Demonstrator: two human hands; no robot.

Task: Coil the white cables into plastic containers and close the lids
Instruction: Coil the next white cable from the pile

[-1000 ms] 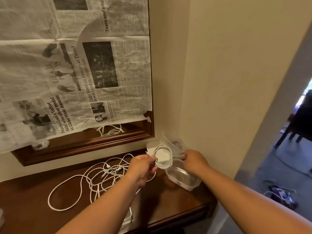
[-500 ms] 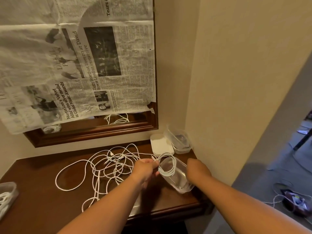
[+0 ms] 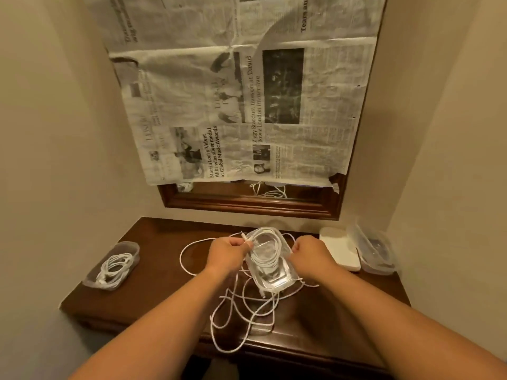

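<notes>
while the left hand (image 3: 227,253) pinches a coiled white cable (image 3: 267,246) between curled fingers, the right hand (image 3: 310,253) grips the right rim of a clear plastic container (image 3: 274,281) at the middle of the dark wooden table (image 3: 164,292). the coil sits at the container's far end, seemingly partly inside it, though glare blurs that. loose white cables (image 3: 236,311) sprawl beneath and nearer. at the left, a second container (image 3: 131,246) holds another coil (image 3: 115,267); at the far right lie a white lid (image 3: 340,253) and clear tubs (image 3: 375,253).
</notes>
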